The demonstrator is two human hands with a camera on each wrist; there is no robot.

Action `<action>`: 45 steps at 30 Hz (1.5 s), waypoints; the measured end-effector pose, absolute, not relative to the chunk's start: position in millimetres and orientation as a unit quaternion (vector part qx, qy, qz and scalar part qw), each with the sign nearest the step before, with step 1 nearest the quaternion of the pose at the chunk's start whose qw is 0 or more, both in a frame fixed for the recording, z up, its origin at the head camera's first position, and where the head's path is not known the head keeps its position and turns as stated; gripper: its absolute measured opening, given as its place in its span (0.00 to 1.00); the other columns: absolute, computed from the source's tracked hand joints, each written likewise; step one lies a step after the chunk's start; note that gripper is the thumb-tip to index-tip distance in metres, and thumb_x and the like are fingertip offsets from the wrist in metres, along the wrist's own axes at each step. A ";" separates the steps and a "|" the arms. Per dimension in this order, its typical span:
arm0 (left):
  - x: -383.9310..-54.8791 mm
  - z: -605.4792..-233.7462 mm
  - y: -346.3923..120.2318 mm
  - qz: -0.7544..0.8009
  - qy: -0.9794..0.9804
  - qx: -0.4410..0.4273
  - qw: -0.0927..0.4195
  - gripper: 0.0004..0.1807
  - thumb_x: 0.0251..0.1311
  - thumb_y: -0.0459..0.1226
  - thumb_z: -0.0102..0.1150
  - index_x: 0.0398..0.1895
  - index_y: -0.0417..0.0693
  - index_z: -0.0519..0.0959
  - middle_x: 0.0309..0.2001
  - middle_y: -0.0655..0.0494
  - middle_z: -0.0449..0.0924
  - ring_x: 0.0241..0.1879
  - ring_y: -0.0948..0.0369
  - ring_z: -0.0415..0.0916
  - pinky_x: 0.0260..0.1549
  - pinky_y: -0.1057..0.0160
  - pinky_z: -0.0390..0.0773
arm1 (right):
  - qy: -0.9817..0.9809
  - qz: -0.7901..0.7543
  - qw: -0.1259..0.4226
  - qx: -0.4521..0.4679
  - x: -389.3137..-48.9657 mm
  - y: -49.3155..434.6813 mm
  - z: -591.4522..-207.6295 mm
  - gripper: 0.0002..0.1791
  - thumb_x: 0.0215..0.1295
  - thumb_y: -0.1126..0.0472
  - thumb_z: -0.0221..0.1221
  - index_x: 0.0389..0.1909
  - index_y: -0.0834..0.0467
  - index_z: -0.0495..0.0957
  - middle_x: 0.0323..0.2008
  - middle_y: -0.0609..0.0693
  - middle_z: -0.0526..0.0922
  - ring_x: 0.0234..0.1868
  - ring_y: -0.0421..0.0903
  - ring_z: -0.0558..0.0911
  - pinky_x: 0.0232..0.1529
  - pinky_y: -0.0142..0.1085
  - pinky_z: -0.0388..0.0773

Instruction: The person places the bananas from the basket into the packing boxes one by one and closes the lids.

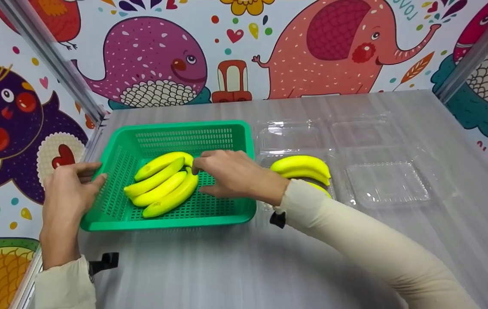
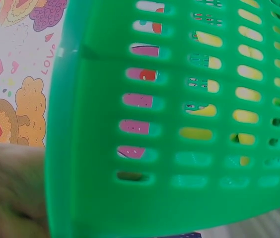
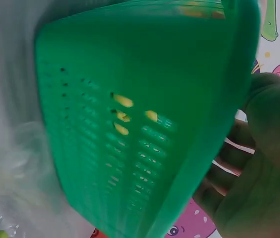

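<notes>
Green basket (image 1: 162,224) sat at the left of the table, four bananas (image 1: 160,192) lying side by side in it, stem ends toward my right hand (image 1: 231,174), presumably handy for grasping there. That hand was inside the basket, fingers loosely bent at the stems, thumb well apart, nothing pinched between. My left hand (image 1: 70,193) was at the left rim, likely to steady the basket; can't tell if it pinched the rim or just rested against it. Clear plastic trays (image 1: 390,182) stood right of the basket, probably for easy reach; one held more bananas (image 1: 300,165), partly hidden by my right arm. Table (image 1: 175,266) was grey, smooth, faintly streaked. Cartoon-animal wall panels (image 1: 330,47) behind and at the sides, metal posts (image 1: 57,62) at the corners. Left wrist view: mostly basket wall, hand blurred.
</notes>
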State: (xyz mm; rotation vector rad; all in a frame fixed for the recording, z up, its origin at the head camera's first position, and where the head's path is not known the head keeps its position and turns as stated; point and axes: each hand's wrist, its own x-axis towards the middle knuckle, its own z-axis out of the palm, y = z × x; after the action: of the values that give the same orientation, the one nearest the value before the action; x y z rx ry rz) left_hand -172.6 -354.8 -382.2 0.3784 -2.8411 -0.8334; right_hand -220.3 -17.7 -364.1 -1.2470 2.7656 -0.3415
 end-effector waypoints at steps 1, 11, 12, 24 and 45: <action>-172.4 -382.4 -355.1 -0.280 -0.949 0.126 0.077 0.24 0.77 0.38 0.63 0.71 0.36 0.79 0.62 0.27 0.83 0.65 0.32 0.77 0.66 0.31 0.73 | 0.904 -0.113 0.050 -0.409 -221.3 -20.5 -361.9 0.27 0.71 0.44 0.71 0.66 0.49 0.84 0.64 0.48 0.87 0.57 0.46 0.87 0.48 0.39 0.91; -172.4 -383.1 -353.6 -0.275 -0.950 0.127 0.080 0.24 0.77 0.38 0.63 0.70 0.36 0.80 0.60 0.28 0.85 0.63 0.33 0.79 0.66 0.31 0.75 | 0.898 -0.095 0.087 -0.421 -232.3 -41.5 -341.0 0.24 0.71 0.48 0.71 0.66 0.49 0.85 0.62 0.47 0.88 0.56 0.45 0.85 0.48 0.39 0.90; -172.6 -383.3 -353.5 -0.275 -0.949 0.128 0.079 0.24 0.77 0.38 0.63 0.70 0.36 0.80 0.60 0.28 0.85 0.63 0.33 0.79 0.66 0.30 0.74 | 0.898 -0.088 0.089 -0.422 -233.3 -43.4 -339.9 0.24 0.72 0.48 0.71 0.66 0.49 0.85 0.62 0.47 0.88 0.56 0.45 0.85 0.47 0.39 0.90; -172.5 -381.7 -352.8 -0.275 -0.949 0.134 0.076 0.25 0.77 0.39 0.62 0.71 0.36 0.79 0.61 0.28 0.84 0.66 0.32 0.77 0.66 0.30 0.74 | 0.897 -0.034 0.102 -0.429 -239.5 -72.9 -332.5 0.26 0.73 0.48 0.69 0.69 0.49 0.83 0.67 0.45 0.85 0.58 0.47 0.85 0.49 0.41 0.89; -173.4 -382.0 -350.1 -0.280 -0.947 0.144 0.069 0.25 0.78 0.38 0.62 0.72 0.36 0.78 0.63 0.29 0.83 0.63 0.33 0.80 0.66 0.32 0.75 | 0.879 0.041 0.143 -0.454 -251.3 -101.2 -360.8 0.30 0.72 0.51 0.71 0.73 0.46 0.80 0.69 0.44 0.83 0.63 0.47 0.83 0.59 0.45 0.86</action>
State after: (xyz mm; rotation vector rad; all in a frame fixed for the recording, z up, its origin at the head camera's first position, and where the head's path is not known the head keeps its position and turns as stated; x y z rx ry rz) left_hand -173.4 -350.1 -382.0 0.4347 -2.8506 -0.8427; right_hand -251.3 -101.2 -360.8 -1.3085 2.5348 0.1192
